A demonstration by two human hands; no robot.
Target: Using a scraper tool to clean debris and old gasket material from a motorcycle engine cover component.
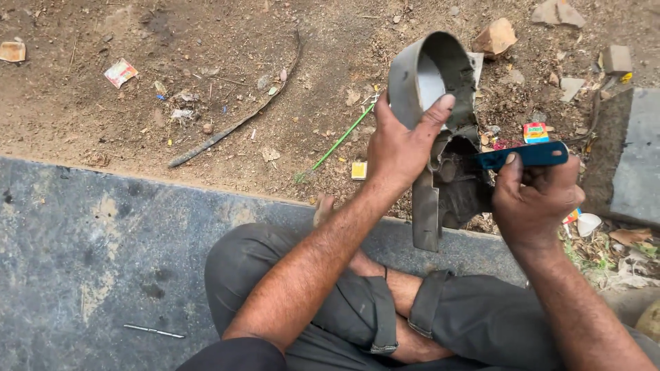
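Note:
My left hand (402,141) grips a grey curved metal part (440,75) with a round band at its top and a flat strip (425,216) hanging below. A dark, dirty mechanism (460,185) sits at its middle. My right hand (533,199) holds a blue-handled tool (526,156), thumb on top, its tip pushed into that mechanism from the right. Both hands are raised above my crossed legs in grey trousers (357,302).
I sit on a grey stone slab (103,240) bordering bare dirt littered with scraps, stones (495,36), a long stick (234,124) and a thin green rod (337,144). A small metal pin (155,332) lies on the slab. Another stone block (632,158) stands at right.

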